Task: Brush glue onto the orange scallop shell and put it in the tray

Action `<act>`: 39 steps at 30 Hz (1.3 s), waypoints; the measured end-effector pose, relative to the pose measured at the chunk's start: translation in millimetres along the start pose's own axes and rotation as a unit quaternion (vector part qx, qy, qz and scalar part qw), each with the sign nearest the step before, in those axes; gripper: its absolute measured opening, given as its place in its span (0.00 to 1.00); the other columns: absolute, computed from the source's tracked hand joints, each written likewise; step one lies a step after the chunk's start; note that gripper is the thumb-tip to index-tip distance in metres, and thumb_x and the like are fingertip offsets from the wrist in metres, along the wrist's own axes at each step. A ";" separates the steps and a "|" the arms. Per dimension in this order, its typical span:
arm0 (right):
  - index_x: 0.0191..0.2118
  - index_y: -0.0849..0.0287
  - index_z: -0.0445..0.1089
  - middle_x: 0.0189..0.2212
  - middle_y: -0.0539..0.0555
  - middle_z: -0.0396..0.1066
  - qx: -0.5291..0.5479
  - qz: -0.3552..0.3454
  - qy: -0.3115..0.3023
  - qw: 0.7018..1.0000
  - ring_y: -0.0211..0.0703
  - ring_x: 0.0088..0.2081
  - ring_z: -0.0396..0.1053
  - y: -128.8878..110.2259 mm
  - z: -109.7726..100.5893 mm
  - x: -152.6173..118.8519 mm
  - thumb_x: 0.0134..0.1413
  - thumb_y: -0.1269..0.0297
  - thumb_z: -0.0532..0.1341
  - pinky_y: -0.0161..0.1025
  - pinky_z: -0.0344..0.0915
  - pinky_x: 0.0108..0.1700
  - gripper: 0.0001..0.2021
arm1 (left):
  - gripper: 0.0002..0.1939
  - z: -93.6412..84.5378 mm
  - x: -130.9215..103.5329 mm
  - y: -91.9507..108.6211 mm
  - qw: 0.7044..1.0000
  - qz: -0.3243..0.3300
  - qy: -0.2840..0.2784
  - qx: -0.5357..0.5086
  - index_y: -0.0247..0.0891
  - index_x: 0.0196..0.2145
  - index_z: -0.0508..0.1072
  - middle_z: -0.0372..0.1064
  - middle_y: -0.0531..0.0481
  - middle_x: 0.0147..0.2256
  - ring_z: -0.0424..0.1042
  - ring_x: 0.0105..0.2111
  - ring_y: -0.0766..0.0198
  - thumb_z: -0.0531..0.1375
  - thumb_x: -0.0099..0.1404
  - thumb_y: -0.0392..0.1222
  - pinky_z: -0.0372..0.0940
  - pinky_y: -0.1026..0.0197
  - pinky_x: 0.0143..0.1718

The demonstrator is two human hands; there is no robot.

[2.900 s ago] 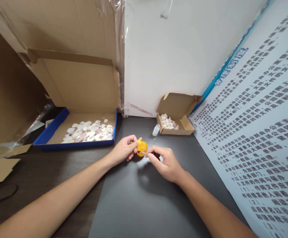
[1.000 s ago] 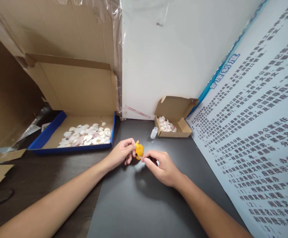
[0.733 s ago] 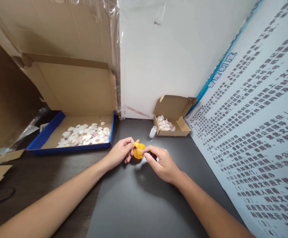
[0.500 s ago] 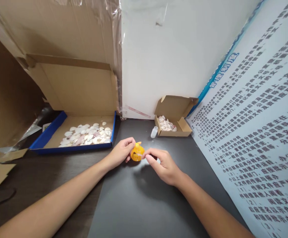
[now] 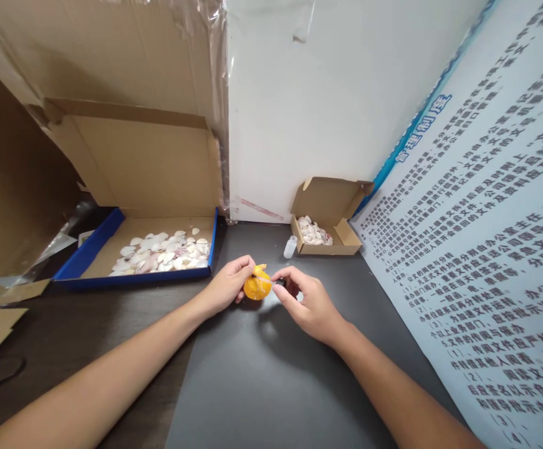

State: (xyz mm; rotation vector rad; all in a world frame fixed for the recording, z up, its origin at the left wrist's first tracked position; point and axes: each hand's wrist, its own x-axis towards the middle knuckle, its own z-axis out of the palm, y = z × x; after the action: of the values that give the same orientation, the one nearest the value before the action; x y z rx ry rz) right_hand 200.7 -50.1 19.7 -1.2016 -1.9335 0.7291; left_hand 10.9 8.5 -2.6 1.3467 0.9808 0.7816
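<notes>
My left hand point(image 5: 230, 282) pinches an orange-yellow scallop shell point(image 5: 256, 288) at its left edge, a little above the dark mat. Its ribbed face is turned up towards me. From the right, my right hand point(image 5: 309, 300) is closed around a small applicator point(image 5: 280, 283) with a dark cap and a thin pale stem. The stem reaches over the shell's upper right part; whether its tip touches the surface is hard to make out. Behind my hands stands a small translucent bottle point(image 5: 290, 247) with whitish contents and no cap on it.
At the left, an open blue-edged cardboard box point(image 5: 133, 280) holds many pale shells point(image 5: 159, 254). A smaller open box point(image 5: 330, 251) with shells is at the back right. A white panel point(image 5: 271, 112) and a printed board point(image 5: 481, 249) border the dark mat point(image 5: 271, 386).
The shell has turned so that its ribbed face shows more fully. My right hand has shifted its fingers, and the dark cap of the applicator now shows between them.
</notes>
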 end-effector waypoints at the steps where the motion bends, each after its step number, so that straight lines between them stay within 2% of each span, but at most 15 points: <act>1: 0.39 0.58 0.69 0.23 0.47 0.63 -0.009 -0.004 -0.021 1.000 0.36 0.25 0.61 -0.5 -0.5 0.1 0.61 0.64 0.56 0.33 0.57 0.29 0.06 | 0.14 0.0 0.1 0.0 1.000 -0.001 0.000 0.000 0.39 0.29 0.59 0.58 0.61 0.16 0.52 0.10 0.75 0.53 0.64 0.52 0.47 0.72 0.11; 3: 0.34 0.58 0.70 0.23 0.47 0.65 -0.017 -0.016 -0.048 0.999 0.36 0.25 0.61 -1.4 -1.7 0.3 0.62 0.66 0.55 0.33 0.57 0.29 0.08 | 0.14 -0.4 0.3 -0.2 1.000 -0.001 -0.002 0.000 0.40 0.29 0.58 0.57 0.61 0.16 0.52 0.11 0.75 0.53 0.64 0.52 0.47 0.72 0.12; 4: 0.34 0.58 0.70 0.23 0.48 0.66 -0.016 -0.021 -0.043 0.999 0.36 0.25 0.61 -1.6 -2.3 0.6 0.62 0.66 0.55 0.33 0.57 0.29 0.08 | 0.14 -0.6 0.5 -0.5 1.000 0.001 -0.004 -0.001 0.40 0.29 0.58 0.57 0.61 0.16 0.52 0.11 0.75 0.53 0.64 0.52 0.47 0.72 0.12; 7: 0.41 0.59 0.71 0.29 0.50 0.69 -0.012 -0.031 0.032 0.999 0.37 0.27 0.63 -0.6 -3.4 1.9 0.62 0.65 0.56 0.33 0.60 0.31 0.08 | 0.15 -1.5 1.0 -1.6 1.000 0.002 -0.010 -0.007 0.40 0.29 0.59 0.56 0.61 0.16 0.51 0.11 0.75 0.54 0.64 0.52 0.47 0.72 0.12; 9: 0.43 0.59 0.71 0.31 0.51 0.70 -0.018 -0.033 0.051 0.998 0.37 0.28 0.63 0.7 -3.4 2.6 0.61 0.65 0.57 0.33 0.61 0.32 0.08 | 0.15 -1.9 1.1 -2.0 1.000 0.002 -0.012 -0.008 0.39 0.29 0.59 0.57 0.61 0.17 0.51 0.11 0.75 0.54 0.63 0.53 0.48 0.72 0.12; 14: 0.34 0.59 0.72 0.25 0.48 0.69 -0.021 -0.036 -0.067 0.997 0.34 0.24 0.62 2.8 -1.5 1.4 0.58 0.69 0.58 0.32 0.58 0.29 0.05 | 0.13 -1.2 0.8 -1.1 1.000 0.000 -0.007 0.002 0.40 0.29 0.59 0.57 0.61 0.15 0.51 0.10 0.74 0.53 0.63 0.52 0.46 0.72 0.11; 15: 0.34 0.59 0.72 0.24 0.48 0.69 -0.014 -0.037 -0.060 0.997 0.34 0.24 0.61 3.1 -1.0 1.2 0.58 0.69 0.58 0.32 0.58 0.28 0.05 | 0.13 -0.9 0.6 -0.6 1.000 -0.002 -0.006 0.005 0.40 0.28 0.59 0.57 0.61 0.15 0.51 0.10 0.74 0.53 0.63 0.51 0.45 0.72 0.11; 18: 0.40 0.59 0.71 0.26 0.48 0.67 0.011 -0.040 0.029 0.999 0.35 0.25 0.62 4.4 0.3 1.5 0.59 0.66 0.58 0.32 0.60 0.29 0.07 | 0.12 -0.4 -0.1 0.6 1.000 -0.003 0.001 0.013 0.40 0.28 0.59 0.58 0.61 0.15 0.52 0.10 0.74 0.52 0.63 0.49 0.45 0.72 0.11; 20: 0.43 0.59 0.70 0.25 0.48 0.65 0.020 -0.029 0.064 0.997 0.35 0.25 0.61 5.0 0.7 2.2 0.59 0.65 0.58 0.32 0.60 0.29 0.08 | 0.11 -0.3 -0.4 0.8 1.000 -0.001 0.006 0.014 0.39 0.27 0.60 0.59 0.60 0.15 0.52 0.10 0.74 0.52 0.62 0.48 0.47 0.72 0.11; 25: 0.35 0.59 0.70 0.21 0.46 0.62 0.019 -0.014 -0.031 0.999 0.35 0.23 0.60 5.4 2.0 1.8 0.58 0.64 0.59 0.33 0.59 0.27 0.05 | 0.11 -1.0 0.2 -1.4 1.000 -0.003 -0.006 -0.015 0.40 0.27 0.59 0.60 0.60 0.15 0.55 0.10 0.73 0.52 0.62 0.48 0.48 0.71 0.10; 26: 0.36 0.59 0.70 0.21 0.46 0.62 0.029 -0.014 -0.026 0.999 0.35 0.23 0.61 5.7 2.3 1.6 0.58 0.64 0.59 0.33 0.60 0.28 0.05 | 0.11 -1.3 0.4 -2.0 1.000 -0.004 -0.007 -0.018 0.40 0.27 0.59 0.60 0.60 0.15 0.55 0.10 0.73 0.52 0.62 0.48 0.48 0.72 0.10; 29: 0.40 0.60 0.69 0.23 0.47 0.63 0.057 -0.002 0.057 0.997 0.36 0.24 0.63 7.0 1.8 1.9 0.60 0.61 0.58 0.33 0.62 0.29 0.08 | 0.12 -2.4 0.5 -3.2 1.000 -0.001 -0.011 -0.020 0.39 0.26 0.59 0.59 0.60 0.15 0.54 0.10 0.74 0.53 0.61 0.49 0.47 0.72 0.10; 31: 0.40 0.60 0.69 0.23 0.47 0.64 0.047 0.006 0.086 0.995 0.36 0.24 0.63 7.1 -0.2 3.0 0.60 0.61 0.58 0.33 0.62 0.29 0.08 | 0.12 -3.1 0.5 -3.3 1.000 0.001 -0.013 -0.027 0.39 0.27 0.59 0.60 0.60 0.15 0.54 0.10 0.74 0.53 0.61 0.48 0.47 0.72 0.10; 36: 0.31 0.59 0.69 0.21 0.46 0.62 0.017 0.012 -0.008 1.000 0.35 0.23 0.61 4.8 -5.3 5.1 0.57 0.64 0.60 0.33 0.59 0.28 0.05 | 0.11 -3.2 0.4 -1.9 0.999 0.000 -0.005 -0.040 0.39 0.26 0.59 0.61 0.60 0.16 0.54 0.10 0.74 0.53 0.61 0.48 0.48 0.72 0.10; 39: 0.38 0.59 0.69 0.23 0.46 0.64 0.081 0.027 0.031 0.996 0.36 0.24 0.65 5.6 -5.3 5.1 0.58 0.61 0.59 0.34 0.62 0.29 0.07 | 0.12 -2.8 0.0 -1.8 0.999 0.004 -0.012 -0.039 0.39 0.26 0.59 0.61 0.60 0.15 0.54 0.10 0.74 0.54 0.61 0.49 0.48 0.72 0.10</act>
State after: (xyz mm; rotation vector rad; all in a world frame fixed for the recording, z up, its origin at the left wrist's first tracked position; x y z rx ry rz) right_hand 206.3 -42.7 19.9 -1.1672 -1.7604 0.8496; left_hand 8.2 9.5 -4.3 1.2902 0.9176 0.7997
